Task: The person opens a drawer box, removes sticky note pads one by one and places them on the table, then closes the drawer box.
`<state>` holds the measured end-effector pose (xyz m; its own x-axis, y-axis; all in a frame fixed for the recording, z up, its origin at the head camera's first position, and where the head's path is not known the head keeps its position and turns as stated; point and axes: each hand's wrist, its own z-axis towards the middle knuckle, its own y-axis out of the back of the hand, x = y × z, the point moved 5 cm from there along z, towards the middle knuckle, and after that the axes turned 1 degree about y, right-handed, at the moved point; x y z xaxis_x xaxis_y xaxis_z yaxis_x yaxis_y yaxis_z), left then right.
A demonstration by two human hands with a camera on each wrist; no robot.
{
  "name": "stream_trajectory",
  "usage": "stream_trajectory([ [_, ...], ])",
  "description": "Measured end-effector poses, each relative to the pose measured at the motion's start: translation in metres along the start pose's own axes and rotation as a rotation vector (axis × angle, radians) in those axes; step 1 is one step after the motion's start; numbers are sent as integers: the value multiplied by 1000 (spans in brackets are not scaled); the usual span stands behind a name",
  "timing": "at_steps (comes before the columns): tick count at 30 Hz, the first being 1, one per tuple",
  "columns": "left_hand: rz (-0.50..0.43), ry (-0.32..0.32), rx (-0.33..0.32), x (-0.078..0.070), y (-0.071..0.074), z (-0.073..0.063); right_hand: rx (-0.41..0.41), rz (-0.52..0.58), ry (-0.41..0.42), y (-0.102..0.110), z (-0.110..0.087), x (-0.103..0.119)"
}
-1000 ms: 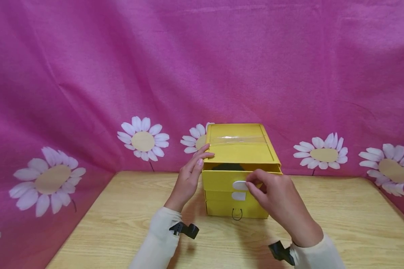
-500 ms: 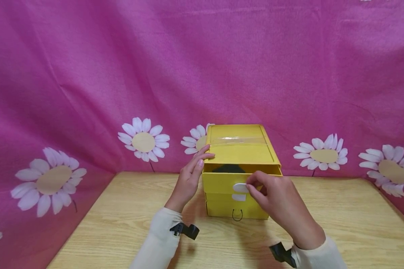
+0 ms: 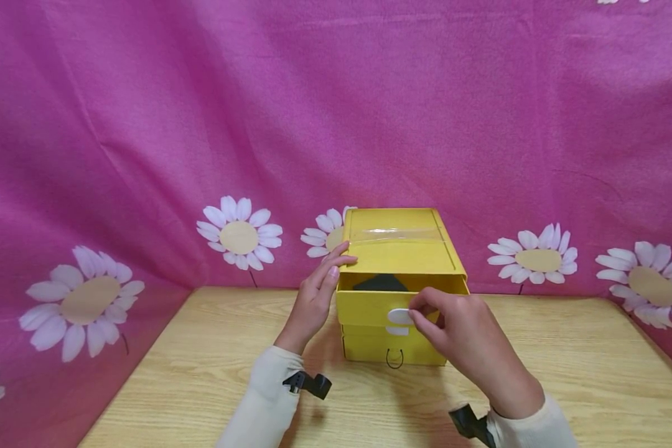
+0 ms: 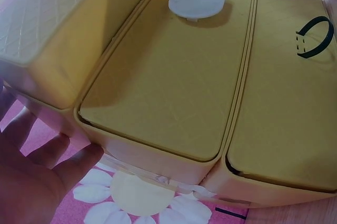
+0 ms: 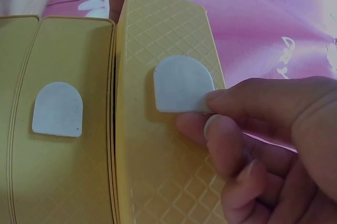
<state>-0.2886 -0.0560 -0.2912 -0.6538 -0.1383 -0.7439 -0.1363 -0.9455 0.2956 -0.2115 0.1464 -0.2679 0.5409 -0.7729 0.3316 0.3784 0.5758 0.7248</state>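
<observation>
R hand (image 3: pixel 462 333) — thumb + fingertip pinch wht tab (image 3: pixel 398 316) | top drwr (image 3: pixel 364 305) part out | L hand (image 3: pixel 313 300) — fingers spread, touching yel box (image 3: pixel 400 256)

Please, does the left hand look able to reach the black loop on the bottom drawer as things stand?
Probably yes: the left hand rests against the yellow box, gripping nothing, and the black loop looks uncovered, though the open top drawer juts out above it.

Beyond the right grip (image 3: pixel 467 333) hangs a magenta fabric backdrop (image 3: pixel 369 112), printed with white-petalled daisies (image 3: pixel 238 237); a pale wood-grain surface (image 3: pixel 173 373) spreads below that grip.
</observation>
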Motion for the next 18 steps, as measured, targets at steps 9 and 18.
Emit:
stream_trajectory([
  [9,0,14,2,0,-1,-1,-5,-3,27,1,-1,2],
  [18,16,24,7,0,0,-1,1,1,26,4,-2,5],
])
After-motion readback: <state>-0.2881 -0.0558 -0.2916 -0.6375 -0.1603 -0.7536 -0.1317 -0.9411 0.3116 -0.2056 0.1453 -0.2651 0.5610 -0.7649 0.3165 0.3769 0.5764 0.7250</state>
